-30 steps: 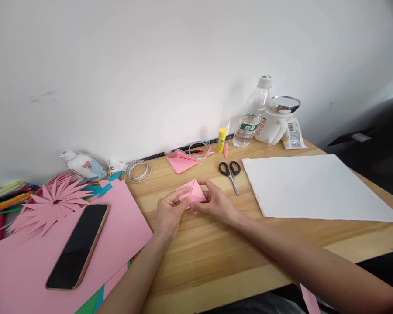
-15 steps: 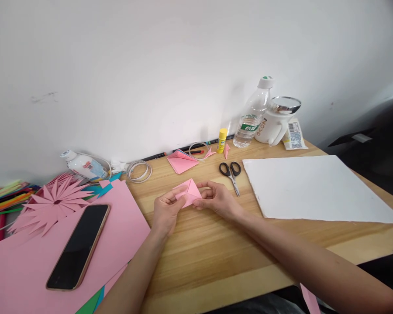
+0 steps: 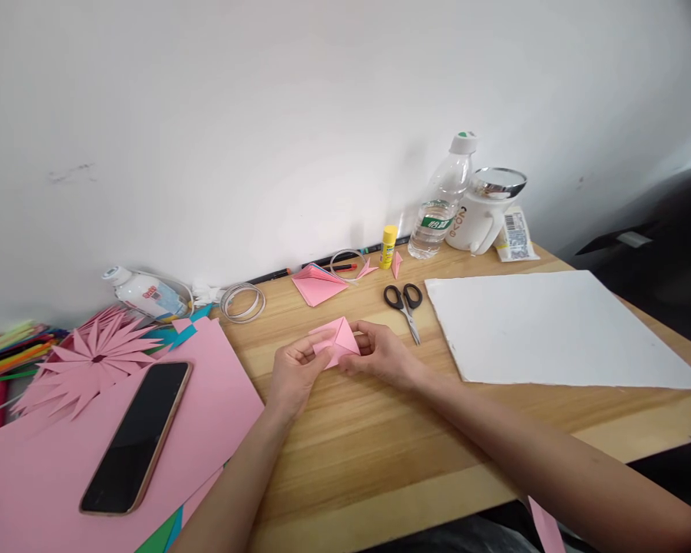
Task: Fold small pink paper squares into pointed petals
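Observation:
A small piece of folded pink paper [image 3: 338, 343], creased to a point near its middle, is held between both hands above the wooden table. My left hand [image 3: 298, 370] pinches its left side, thumb on top. On the right side, my right hand [image 3: 383, 355] grips the edge between thumb and fingers. Black-handled scissors [image 3: 405, 307] lie just beyond my right hand. Behind the held paper rests a stack of folded pink paper [image 3: 319, 287]. A yellow glue stick [image 3: 388, 247] stands near the wall, with small pink folded pieces [image 3: 397, 265] beside it.
A white board [image 3: 558, 330] covers the table's right part. Behind it stand a water bottle [image 3: 441, 203] and a white mug [image 3: 480, 219]. To the left, a phone [image 3: 137, 438] lies on pink sheets [image 3: 224, 415], near a pink paper pinwheel shape [image 3: 100, 349] and a roll of tape [image 3: 243, 302].
The folded paper has shifted slightly right and turned a little in my fingers. Both hands keep their hold on it. The camera view has moved slightly.

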Demonstrator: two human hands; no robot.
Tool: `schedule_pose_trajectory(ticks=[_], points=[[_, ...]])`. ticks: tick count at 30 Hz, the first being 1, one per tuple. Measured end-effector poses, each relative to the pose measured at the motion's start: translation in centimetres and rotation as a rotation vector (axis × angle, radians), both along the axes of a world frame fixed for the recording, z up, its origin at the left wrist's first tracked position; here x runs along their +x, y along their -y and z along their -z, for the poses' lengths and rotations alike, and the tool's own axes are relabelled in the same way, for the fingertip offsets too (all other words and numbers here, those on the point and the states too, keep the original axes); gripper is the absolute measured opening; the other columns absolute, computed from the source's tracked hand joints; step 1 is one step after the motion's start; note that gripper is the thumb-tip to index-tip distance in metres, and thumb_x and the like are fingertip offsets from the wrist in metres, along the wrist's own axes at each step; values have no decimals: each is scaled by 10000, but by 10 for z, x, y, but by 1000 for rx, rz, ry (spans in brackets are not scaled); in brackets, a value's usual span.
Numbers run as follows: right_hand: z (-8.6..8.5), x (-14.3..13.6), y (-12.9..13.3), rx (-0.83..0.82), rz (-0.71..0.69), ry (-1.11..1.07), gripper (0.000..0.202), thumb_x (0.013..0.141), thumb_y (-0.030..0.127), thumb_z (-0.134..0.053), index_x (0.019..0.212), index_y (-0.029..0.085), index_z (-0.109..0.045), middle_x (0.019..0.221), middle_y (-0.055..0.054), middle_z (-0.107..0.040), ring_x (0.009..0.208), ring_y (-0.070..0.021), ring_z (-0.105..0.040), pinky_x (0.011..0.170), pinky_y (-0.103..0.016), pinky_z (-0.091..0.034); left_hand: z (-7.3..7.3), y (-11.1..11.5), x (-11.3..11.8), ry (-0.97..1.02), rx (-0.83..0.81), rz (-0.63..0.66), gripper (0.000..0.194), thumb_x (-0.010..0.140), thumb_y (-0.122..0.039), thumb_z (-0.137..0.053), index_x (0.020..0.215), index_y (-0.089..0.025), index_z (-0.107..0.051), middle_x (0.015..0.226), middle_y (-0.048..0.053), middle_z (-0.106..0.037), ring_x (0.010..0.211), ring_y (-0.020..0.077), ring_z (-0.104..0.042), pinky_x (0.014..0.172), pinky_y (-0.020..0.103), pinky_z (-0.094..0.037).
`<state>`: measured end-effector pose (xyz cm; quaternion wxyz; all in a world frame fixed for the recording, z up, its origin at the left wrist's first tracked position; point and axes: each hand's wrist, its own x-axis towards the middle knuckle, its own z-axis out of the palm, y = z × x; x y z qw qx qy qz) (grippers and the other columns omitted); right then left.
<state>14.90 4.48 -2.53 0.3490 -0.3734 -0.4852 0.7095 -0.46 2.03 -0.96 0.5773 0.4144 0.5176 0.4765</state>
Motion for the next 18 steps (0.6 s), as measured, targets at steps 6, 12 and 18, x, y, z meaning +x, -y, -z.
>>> schedule_pose_trajectory(ticks=[6, 12, 18], points=[[-3, 0, -1, -25, 116, -3, 447, 567, 169, -714, 971, 138, -525, 740, -27, -682, 618, -134, -629, 594, -259, -515, -5, -2, -1, -1, 98, -4, 801, 618, -236, -715, 1318, -185, -330, 1012, 93, -652, 891, 175, -618, 783, 282, -482], [-1, -1, -1, -27, 157, -1, 448, 546, 182, -735, 942, 137, -529, 791, -49, -696, 654, -149, -645, 621, -261, -514, -5, 0, 2, -196, 40, 74, 412, 632, -236, -677, 1006, -118, -552, 812, 70, -686, 684, 156, -632, 675, 265, -498], [-2, -2, 0, -27, 130, 10, 454, 548, 173, -724, 959, 135, -536, 777, -47, -697, 630, -142, -636, 576, -243, -504, -4, 2, 6, -165, 85, 65, 308, 644, -234, -646, 923, -138, -557, 904, 86, -686, 805, 186, -643, 731, 283, -498]])
